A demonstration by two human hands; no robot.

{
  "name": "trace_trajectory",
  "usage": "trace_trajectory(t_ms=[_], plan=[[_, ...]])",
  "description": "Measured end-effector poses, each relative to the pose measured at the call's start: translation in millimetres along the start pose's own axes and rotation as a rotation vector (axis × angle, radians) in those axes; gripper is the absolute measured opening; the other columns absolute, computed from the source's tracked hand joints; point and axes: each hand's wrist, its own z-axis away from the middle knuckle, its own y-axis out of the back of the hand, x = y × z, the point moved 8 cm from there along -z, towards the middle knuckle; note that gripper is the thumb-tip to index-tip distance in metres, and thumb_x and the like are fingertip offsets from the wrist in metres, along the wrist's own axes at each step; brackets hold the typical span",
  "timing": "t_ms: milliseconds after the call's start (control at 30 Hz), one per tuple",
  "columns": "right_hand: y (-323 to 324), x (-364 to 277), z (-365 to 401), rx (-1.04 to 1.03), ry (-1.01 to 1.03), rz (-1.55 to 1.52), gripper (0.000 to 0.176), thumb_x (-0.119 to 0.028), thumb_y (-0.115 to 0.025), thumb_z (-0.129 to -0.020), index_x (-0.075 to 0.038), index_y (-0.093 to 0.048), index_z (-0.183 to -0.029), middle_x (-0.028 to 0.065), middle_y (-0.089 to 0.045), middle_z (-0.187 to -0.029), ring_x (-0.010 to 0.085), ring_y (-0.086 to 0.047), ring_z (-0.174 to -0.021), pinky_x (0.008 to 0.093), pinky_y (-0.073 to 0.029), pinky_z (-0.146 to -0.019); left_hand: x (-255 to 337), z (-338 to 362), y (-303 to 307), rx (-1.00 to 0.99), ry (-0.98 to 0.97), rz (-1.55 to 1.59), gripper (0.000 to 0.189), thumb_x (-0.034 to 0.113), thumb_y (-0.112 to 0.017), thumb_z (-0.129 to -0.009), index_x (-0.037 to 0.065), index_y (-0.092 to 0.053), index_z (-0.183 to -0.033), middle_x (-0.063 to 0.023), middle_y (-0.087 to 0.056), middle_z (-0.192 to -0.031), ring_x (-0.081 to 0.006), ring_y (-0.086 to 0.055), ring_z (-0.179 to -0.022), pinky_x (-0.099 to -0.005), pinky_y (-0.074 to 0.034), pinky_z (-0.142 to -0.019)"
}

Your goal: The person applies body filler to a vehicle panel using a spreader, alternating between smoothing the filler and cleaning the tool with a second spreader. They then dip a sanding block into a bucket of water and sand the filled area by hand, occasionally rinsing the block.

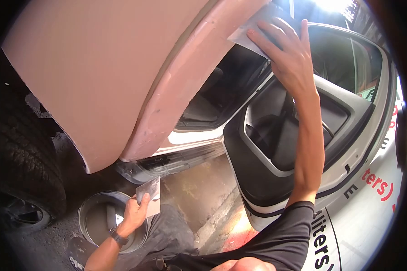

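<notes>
My left hand (135, 212), with a watch on its wrist, grips a flat grey piece (148, 189) with a pinkish lower part, its thumb on top. Beneath that hand is a round bucket (82, 217) with murky contents and a pale object inside. At the top, my right hand (289, 56) holds a thin greyish sheet (246, 38) against the edge of a pinkish car panel (163, 90). Its fingers are spread over the sheet, and its thumb cannot be made out. Small dark marks and uneven patches show along the panel's edge strip.
An open car door (257, 185) stands at the right, behind my right arm. A tyre (22, 158) is at the far left. Below the door opening runs a dark side step (181, 165). A lettered white surface (357, 230) lies at the lower right.
</notes>
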Motion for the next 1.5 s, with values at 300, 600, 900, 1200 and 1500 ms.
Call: trace_trajectory(t_ms=[300,600,900,1200,1500], plan=[[39.2,-23.8,-79.4,-0.045,0.131,-0.163,0.03,-0.002,-0.06,-0.074,-0.008,-0.068,-0.103,0.0101,-0.062,-0.104,0.0317,-0.06,-0.105,0.0433,-0.051,-0.084,6.5,0.5,-4.4,-0.031,-0.058,0.013,0.052,0.043,-0.055,-0.104,-0.007,-0.069,-0.106,-0.0156,-0.073,-0.09,-0.0173,-0.066,-0.082,-0.0355,-0.052,-0.075],[36.9,-27.5,-89.2,0.055,0.209,-0.137,0.024,0.001,-0.058,-0.076,-0.007,-0.066,-0.098,0.0088,-0.062,-0.105,0.0303,-0.06,-0.108,0.0412,-0.054,-0.084,10.1,0.7,-1.8,-0.025,-0.043,-0.01,0.052,0.043,-0.055,-0.104,-0.007,-0.069,-0.106,-0.0161,-0.073,-0.089,-0.018,-0.066,-0.081,-0.0359,-0.052,-0.074],[5.9,-17.3,-43.2,-0.063,0.154,-0.098,0.035,-0.004,-0.065,-0.079,-0.01,-0.069,-0.113,0.0088,-0.063,-0.124,0.0268,-0.057,-0.121,0.0375,-0.052,-0.091,0.6,-0.2,-0.9,-0.026,0.001,-0.038,0.051,0.041,-0.056,-0.104,-0.008,-0.069,-0.106,-0.0176,-0.073,-0.092,-0.0194,-0.068,-0.083,-0.036,-0.052,-0.075],[-13.1,-8.7,2.1,-0.059,0.025,-0.025,0.064,0.006,-0.061,-0.077,-0.03,-0.068,-0.129,-0.0009,-0.063,-0.133,0.028,-0.057,-0.125,0.0668,-0.031,-0.113,1.4,-1.2,1.3,-0.014,0.009,-0.047,0.05,0.041,-0.056,-0.104,-0.007,-0.07,-0.106,-0.0169,-0.073,-0.091,-0.019,-0.067,-0.083,-0.0363,-0.052,-0.076],[31.8,29.5,-60.1,-0.079,-0.623,-0.809,0.04,-0.019,-0.065,-0.093,-0.014,-0.067,-0.132,0.0089,-0.069,-0.123,0.025,-0.063,-0.113,0.0393,-0.049,-0.094,-1.8,1.3,-5.5,-0.05,0.004,-0.039,0.05,0.041,-0.055,-0.104,-0.007,-0.069,-0.105,-0.0178,-0.073,-0.089,-0.0197,-0.068,-0.083,-0.037,-0.052,-0.075]])
